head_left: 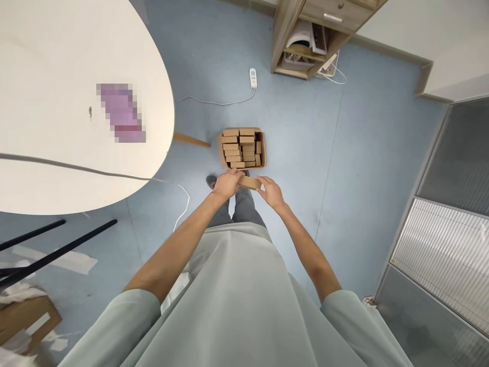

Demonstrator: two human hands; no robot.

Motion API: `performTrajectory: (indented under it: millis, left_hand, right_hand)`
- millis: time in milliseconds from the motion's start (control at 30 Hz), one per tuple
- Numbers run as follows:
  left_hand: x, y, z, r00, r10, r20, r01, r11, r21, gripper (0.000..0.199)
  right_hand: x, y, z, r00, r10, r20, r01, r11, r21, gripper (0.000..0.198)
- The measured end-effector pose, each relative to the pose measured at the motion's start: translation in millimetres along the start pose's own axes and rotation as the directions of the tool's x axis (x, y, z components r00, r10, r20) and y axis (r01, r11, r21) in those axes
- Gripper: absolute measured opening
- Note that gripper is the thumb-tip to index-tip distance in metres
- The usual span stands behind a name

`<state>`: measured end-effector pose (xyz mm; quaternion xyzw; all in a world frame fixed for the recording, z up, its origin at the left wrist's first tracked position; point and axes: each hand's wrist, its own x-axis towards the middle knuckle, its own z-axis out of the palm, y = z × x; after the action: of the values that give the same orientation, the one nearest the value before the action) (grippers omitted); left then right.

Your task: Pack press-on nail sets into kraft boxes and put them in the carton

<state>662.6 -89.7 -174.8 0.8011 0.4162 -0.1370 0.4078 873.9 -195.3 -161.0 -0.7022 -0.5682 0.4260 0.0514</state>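
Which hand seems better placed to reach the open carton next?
Probably the left hand: it appears closer to the open carton, while the right hand sits farther aside; both hold the small cardboard box.

We record a blue floor (298,132); on it stand an open carton (220,151) of small boxes (231,139), a white corded device (252,78) and a wooden cabinet (283,33).

One left hand (228,183) and one right hand (272,192) — two in all — with one brown box (249,182) between them. One open carton (220,149) holds more than a dozen small boxes (231,147), too tightly packed for an exact count. Also one white table (114,41), one wooden cabinet (286,30), one white controller (252,78) and one blurred purple item (121,113).
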Motion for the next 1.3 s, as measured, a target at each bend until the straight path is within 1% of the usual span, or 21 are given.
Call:
performTrajectory:
  millis: [100,200,333,467,733,867,1000,1133,1300]
  left_hand:
    - [13.6,-6.2,2.8,0.999,-0.032,-0.006,0.032,0.999,0.012,0.049]
    - [30.6,-13.9,7.6,0.999,-0.048,-0.019,0.048,0.999,0.025,0.048]
    - [58.0,-28.0,19.8,0.999,-0.049,-0.011,0.050,0.998,0.038,0.053]
    - [91.8,-48.5,39.9,0.998,-0.062,-0.027,0.062,0.998,0.014,0.055]
    - [170.0,-97.7,91.5,0.992,-0.097,-0.084,0.099,0.995,0.019,0.046]
    - [206.2,-123.7,118.3,0.992,-0.102,-0.081,0.107,0.993,0.058,0.039]
    - [237.2,-150.1,141.1,0.987,-0.143,-0.075,0.150,0.985,0.085,0.036]
    - [258.4,-170.5,154.6,0.978,-0.182,-0.105,0.188,0.981,0.044,0.033]
    - [267.0,-181.5,155.3,0.979,-0.184,-0.085,0.187,0.982,0.029,0.027]
  right_hand:
    - [19.2,6.0,1.1,0.998,-0.016,0.060,0.020,0.998,-0.057,0.057]
    - [41.1,13.0,6.0,0.996,0.000,0.090,0.009,0.995,-0.100,0.049]
    - [75.8,28.7,16.3,0.996,0.028,0.081,-0.015,0.987,-0.158,0.046]
    - [115.5,50.9,30.6,0.997,0.037,0.067,-0.023,0.980,-0.198,0.046]
    - [197.1,105.6,73.8,0.995,0.098,0.023,-0.090,0.968,-0.233,0.046]
    - [236.7,130.0,98.8,0.989,0.147,0.015,-0.139,0.961,-0.240,0.047]
    - [274.5,147.4,124.7,0.985,0.172,0.008,-0.165,0.955,-0.248,0.045]
    - [305.2,158.7,147.3,0.977,0.214,0.012,-0.203,0.941,-0.272,0.046]
    - [324.9,169.8,165.5,0.965,0.261,0.013,-0.249,0.936,-0.249,0.048]
